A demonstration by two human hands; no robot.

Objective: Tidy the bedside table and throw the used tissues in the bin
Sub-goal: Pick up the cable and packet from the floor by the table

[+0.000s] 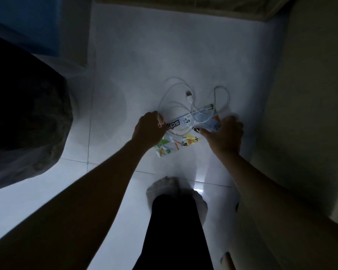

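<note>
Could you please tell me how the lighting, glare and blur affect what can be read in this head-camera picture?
Head view: the room is dim overall, with both forearms nearly silhouetted; a bright glare spot reflects off the white tiled floor; the right hand is slightly motion-blurred; wide-angle distortion bends the tile joints; the white charging cable and printed packets remain readable.

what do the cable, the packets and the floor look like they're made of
Cable: white, smooth plastic or rubber sheath, by its soft loops; a metal-tipped plug at one end.
Packets: thin printed plastic film, probably; glossy and crinkled.
Floor: glazed white tile, likely ceramic; grout lines and a sharp light reflection show.
</note>
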